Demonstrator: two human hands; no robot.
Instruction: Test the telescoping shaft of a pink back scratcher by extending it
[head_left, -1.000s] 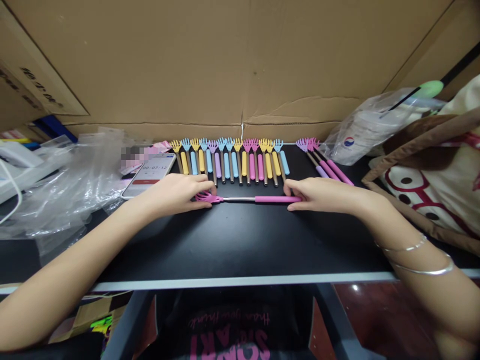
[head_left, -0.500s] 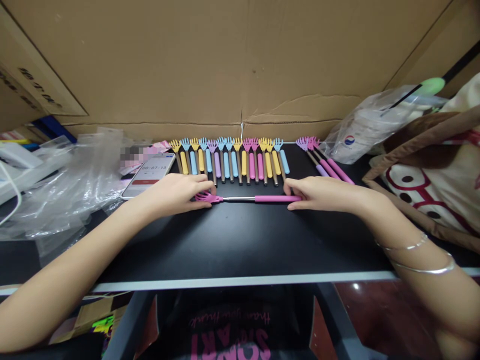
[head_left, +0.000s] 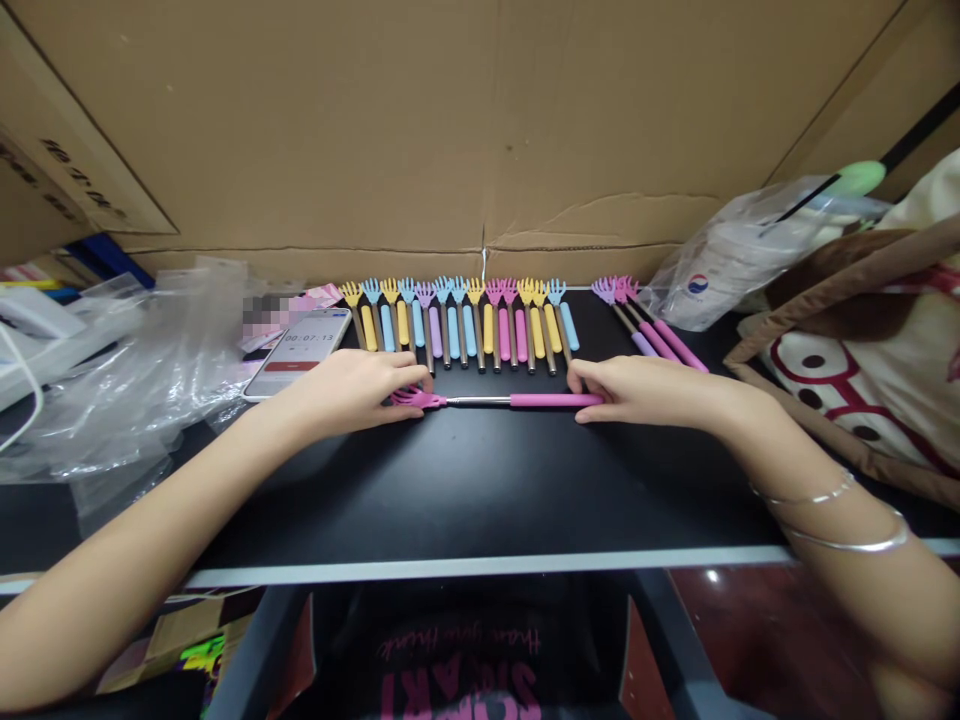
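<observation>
Pink plastic back scratcher with a claw-shaped head, a silver metal rod and a smooth pink handle: one, lying crosswise on the black flat tabletop with a pale front edge, in front of the row. Left hand: thumb and fingers drawn nearly together, pinching the claw head. Right hand: thumb and fingers likewise nearly together, gripping the handle's end. Row of yellow, blue, purple and pink claw-headed scratchers: side by side, heads towards the brown cardboard wall. Group of three, one purple and two pink scratchers: right of the row, set apart. White-framed phone showing a timer: beside the left hand.
</observation>
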